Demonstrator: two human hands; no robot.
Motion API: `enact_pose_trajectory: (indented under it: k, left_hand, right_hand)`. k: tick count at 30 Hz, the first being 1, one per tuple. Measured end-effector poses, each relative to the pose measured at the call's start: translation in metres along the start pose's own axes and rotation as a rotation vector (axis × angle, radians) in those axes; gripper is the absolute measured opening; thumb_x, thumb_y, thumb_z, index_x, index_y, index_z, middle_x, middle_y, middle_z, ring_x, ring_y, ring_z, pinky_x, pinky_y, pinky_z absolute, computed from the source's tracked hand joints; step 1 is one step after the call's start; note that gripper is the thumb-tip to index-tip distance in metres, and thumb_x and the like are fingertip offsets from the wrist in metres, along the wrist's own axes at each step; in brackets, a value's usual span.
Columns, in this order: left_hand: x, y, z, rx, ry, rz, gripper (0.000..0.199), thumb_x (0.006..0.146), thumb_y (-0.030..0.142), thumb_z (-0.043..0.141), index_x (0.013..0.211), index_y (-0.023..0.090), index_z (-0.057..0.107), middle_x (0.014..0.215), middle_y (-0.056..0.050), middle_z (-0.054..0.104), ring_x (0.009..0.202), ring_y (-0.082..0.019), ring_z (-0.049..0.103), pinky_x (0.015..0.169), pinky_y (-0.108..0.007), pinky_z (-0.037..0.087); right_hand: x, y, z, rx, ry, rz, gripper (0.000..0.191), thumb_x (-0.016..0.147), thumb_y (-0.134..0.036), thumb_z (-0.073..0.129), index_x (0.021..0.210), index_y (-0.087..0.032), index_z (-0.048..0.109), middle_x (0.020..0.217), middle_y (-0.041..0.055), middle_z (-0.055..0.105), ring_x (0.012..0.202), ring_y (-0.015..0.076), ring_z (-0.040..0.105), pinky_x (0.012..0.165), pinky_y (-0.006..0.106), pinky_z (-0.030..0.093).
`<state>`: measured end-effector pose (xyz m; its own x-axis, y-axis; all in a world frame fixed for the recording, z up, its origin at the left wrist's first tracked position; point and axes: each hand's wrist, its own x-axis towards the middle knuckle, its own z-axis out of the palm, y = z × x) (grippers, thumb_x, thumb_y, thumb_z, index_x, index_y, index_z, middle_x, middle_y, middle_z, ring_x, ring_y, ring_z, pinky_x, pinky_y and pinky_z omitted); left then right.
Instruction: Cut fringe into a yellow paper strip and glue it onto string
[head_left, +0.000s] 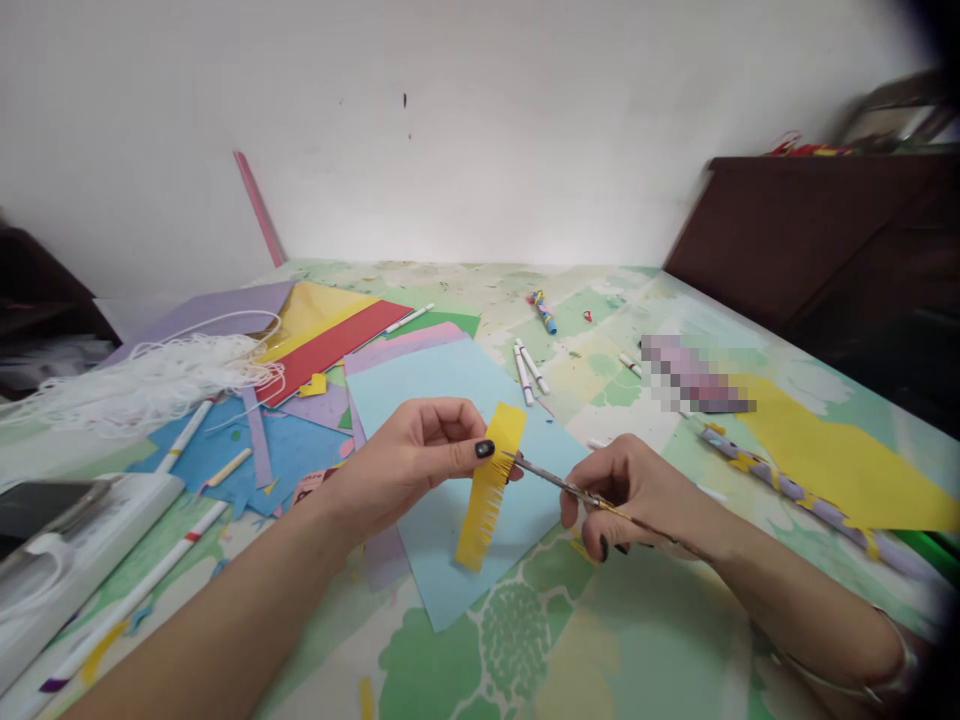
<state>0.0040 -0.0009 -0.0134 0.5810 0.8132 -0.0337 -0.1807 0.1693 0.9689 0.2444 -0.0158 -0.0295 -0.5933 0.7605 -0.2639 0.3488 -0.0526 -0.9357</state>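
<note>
My left hand pinches a yellow paper strip between thumb and fingers. Short cuts form a fringe along the strip's right edge, from the lower end up to near my thumb. In my right hand is a pair of scissors, its blade tips touching the strip's right edge beside my left thumb. Whether the blades are fully closed is hard to make out. Under both, a light blue paper sheet lies on top of pink and purple sheets.
White cord lies heaped at the left, near red paper and a white power strip. Several markers lie beyond the blue sheet. At the right are yellow paper and a purple-and-yellow wrapped stick. A dark cabinet borders the table.
</note>
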Motion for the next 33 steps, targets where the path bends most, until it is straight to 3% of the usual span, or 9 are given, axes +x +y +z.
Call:
enact_pose_trajectory:
  k: [33]
  left_hand:
    - [0.0010,-0.0032,-0.0003,0.009,-0.034,0.016,0.009,0.082,0.015,0.061,0.075,0.013,0.056,0.080,-0.007,0.072,0.079,-0.016,0.067,0.074,-0.026,0.046]
  right_hand:
    - [0.0010,0.0013,0.0007,-0.029,0.015,0.010,0.017,0.064,-0.026,0.074,0.068,-0.010,0.069,0.045,-0.0032,0.051,0.041,0.0048,0.038,0.037,0.016,0.027]
